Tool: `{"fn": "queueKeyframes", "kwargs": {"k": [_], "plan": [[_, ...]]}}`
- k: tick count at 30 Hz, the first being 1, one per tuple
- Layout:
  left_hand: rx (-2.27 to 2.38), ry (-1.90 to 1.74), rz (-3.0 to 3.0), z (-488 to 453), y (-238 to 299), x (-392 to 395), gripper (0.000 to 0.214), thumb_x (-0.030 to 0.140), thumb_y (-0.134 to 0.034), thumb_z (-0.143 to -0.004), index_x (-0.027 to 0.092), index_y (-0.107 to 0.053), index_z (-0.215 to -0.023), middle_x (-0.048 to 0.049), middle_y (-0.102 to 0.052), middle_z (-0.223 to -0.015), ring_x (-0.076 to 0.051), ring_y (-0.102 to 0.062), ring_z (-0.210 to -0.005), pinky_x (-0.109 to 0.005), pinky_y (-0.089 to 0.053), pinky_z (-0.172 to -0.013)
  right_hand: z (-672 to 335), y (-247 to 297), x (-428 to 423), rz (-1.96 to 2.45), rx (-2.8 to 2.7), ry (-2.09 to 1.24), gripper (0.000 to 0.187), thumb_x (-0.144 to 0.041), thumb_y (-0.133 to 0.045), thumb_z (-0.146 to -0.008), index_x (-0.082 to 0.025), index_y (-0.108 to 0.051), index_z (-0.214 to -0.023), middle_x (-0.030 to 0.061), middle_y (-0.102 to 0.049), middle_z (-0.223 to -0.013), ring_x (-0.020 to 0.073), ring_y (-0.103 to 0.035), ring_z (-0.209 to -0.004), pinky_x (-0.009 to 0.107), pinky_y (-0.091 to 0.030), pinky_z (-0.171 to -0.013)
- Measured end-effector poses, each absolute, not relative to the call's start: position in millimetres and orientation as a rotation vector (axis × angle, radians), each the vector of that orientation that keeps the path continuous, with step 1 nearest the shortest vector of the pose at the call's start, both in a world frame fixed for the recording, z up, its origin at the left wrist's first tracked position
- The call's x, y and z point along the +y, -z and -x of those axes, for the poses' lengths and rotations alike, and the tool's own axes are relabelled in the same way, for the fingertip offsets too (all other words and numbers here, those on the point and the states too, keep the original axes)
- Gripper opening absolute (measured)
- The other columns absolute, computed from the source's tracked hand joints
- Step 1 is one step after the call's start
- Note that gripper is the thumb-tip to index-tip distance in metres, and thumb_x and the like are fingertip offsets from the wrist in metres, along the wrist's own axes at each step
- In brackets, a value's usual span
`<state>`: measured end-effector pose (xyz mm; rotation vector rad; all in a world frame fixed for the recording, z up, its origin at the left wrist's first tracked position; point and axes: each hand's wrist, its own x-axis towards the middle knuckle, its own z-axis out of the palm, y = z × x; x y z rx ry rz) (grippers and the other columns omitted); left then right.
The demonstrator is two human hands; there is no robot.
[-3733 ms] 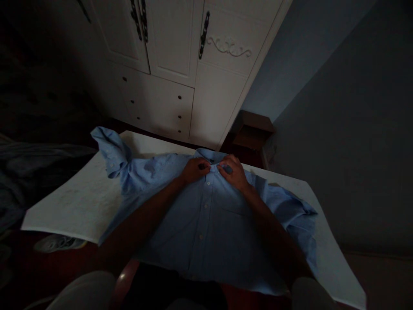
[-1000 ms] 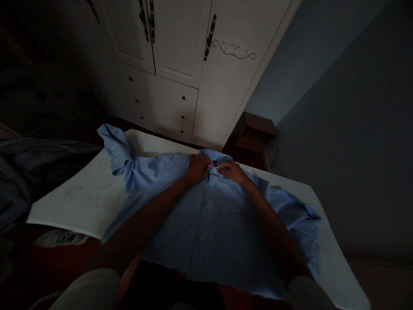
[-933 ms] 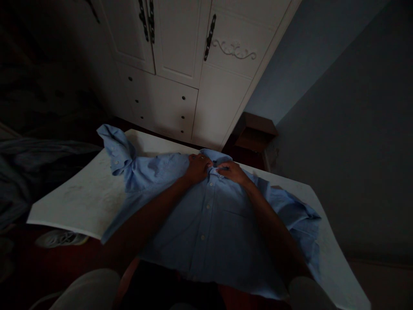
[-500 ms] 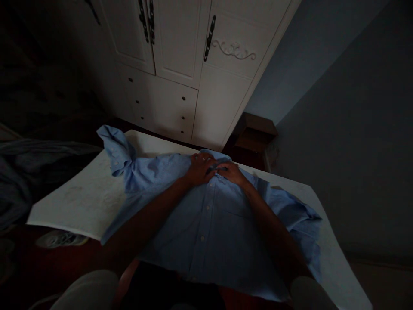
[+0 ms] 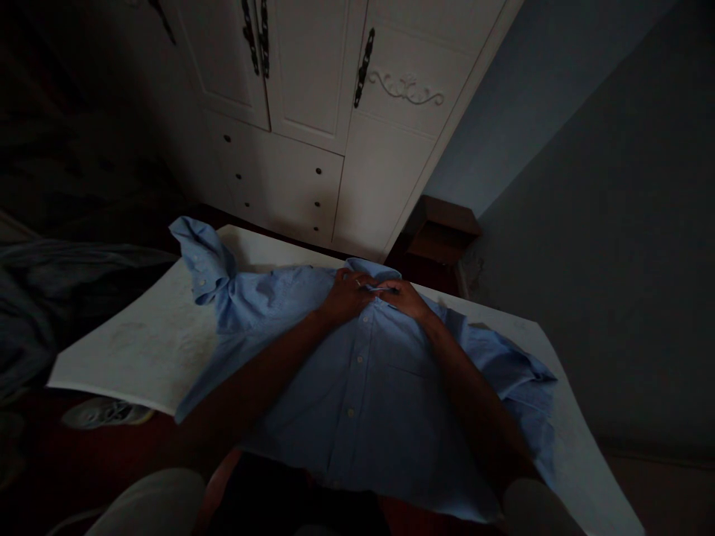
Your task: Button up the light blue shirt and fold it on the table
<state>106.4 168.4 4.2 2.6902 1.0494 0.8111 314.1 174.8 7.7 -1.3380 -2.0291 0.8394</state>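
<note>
A light blue button-up shirt (image 5: pixel 357 387) lies front up on a white table (image 5: pixel 145 342), collar at the far side. Its left sleeve (image 5: pixel 201 257) is bunched up toward the far left corner, and the right sleeve hangs crumpled at the table's right edge. My left hand (image 5: pixel 346 292) and my right hand (image 5: pixel 403 298) meet at the top of the button placket just below the collar (image 5: pixel 372 268). Both have their fingers pinched on the cloth there. My forearms lie across the shirt's front.
A white wardrobe (image 5: pixel 313 112) with dark handles and small drawers stands behind the table. A brown box (image 5: pixel 441 231) sits on the floor by the grey wall. Dark bedding (image 5: pixel 50 298) lies at the left, a pale shoe (image 5: pixel 100 412) under the table edge.
My hands have drawn closer together at the collar, and the fingers have shifted slightly on the placket. The shirt has hardly moved.
</note>
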Motion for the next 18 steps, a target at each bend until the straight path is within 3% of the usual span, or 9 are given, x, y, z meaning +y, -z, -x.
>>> {"fn": "queueKeyframes", "kwargs": {"k": [7,18], "plan": [[1.175,-0.838,-2.61,-111.2,-5.9,163.4,0.016,0.027,-0.059,-0.09,0.029,-0.074,-0.096,-0.0024,-0.061,-0.136,-0.025,-0.049,-0.128,-0.051,-0.027,-0.105,-311.7,0.0,176.4,1.395,-1.97,-0.717,0.013,-0.024,-0.065,-0.076,-0.023,-0.075,-0.083,0.0021,-0.075,-0.091,0.0213,-0.068,-0.088,0.036,-0.05,-0.088],[1.301,-0.786,-2.526,-116.1,-9.0,160.0,0.007,0.024,-0.065,-0.079,0.023,-0.069,-0.084,-0.0053,-0.06,-0.137,-0.029,-0.047,-0.129,-0.052,-0.031,-0.104,-305.5,0.4,171.9,1.369,-2.069,-0.589,0.008,-0.026,-0.068,-0.082,-0.025,-0.076,-0.085,0.0036,-0.074,-0.09,0.0219,-0.066,-0.089,0.039,-0.047,-0.089]]}}
